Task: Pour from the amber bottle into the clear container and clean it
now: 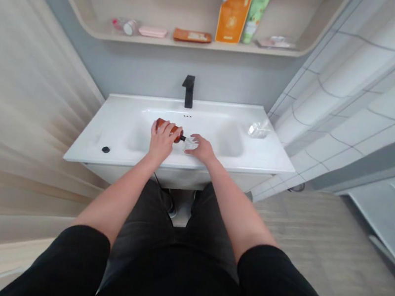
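Note:
My left hand [162, 138] is wrapped round a reddish-brown bottle [175, 133] above the white sink basin [231, 138]. The bottle lies tilted nearly level, its black neck pointing right. Right at that neck, my right hand [201, 149] has its fingers closed on a small whitish, see-through piece [190, 143]. Whether this is a small cup or a soft wad, I cannot tell, nor whether liquid is flowing. On the left side of the sink top lies a small black round piece [106, 149], like a cap.
Behind the basin stands a black tap [189, 91]. A clear plastic container [259, 129] sits on the sink top's right side. Above, a shelf [154, 41] holds an orange pouch [233, 18], a green tube [254, 17], a pink case [153, 32] and an orange packet [192, 36].

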The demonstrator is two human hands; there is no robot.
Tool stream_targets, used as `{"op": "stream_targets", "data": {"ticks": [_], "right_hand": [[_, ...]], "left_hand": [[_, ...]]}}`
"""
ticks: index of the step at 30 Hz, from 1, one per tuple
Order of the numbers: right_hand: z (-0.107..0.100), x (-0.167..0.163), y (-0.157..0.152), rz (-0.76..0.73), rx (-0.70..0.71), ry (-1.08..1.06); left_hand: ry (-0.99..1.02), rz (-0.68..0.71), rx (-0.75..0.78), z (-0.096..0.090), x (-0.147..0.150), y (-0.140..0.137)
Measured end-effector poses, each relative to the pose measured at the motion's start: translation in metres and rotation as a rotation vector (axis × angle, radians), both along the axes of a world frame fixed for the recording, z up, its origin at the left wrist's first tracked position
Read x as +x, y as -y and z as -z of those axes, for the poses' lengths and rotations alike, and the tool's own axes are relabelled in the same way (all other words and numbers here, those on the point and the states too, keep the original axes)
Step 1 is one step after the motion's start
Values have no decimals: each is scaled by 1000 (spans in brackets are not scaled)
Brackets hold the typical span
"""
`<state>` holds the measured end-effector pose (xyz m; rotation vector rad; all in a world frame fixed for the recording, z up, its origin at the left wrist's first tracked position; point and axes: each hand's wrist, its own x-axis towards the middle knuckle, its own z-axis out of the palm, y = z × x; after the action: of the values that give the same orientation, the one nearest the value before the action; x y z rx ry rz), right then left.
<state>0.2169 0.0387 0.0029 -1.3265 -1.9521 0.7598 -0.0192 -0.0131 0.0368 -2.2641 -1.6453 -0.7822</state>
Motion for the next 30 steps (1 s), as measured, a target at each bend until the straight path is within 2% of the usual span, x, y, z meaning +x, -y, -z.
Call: {"op": "stream_targets", "data": {"ticks": [8, 30], "right_hand": [[-4, 0, 2, -2, -10, -1], [-9, -2, 5, 13, -30, -10]], "left_hand": [[10, 21, 29, 2, -1, -3], [-51, 12, -16, -11, 0, -2]]}}
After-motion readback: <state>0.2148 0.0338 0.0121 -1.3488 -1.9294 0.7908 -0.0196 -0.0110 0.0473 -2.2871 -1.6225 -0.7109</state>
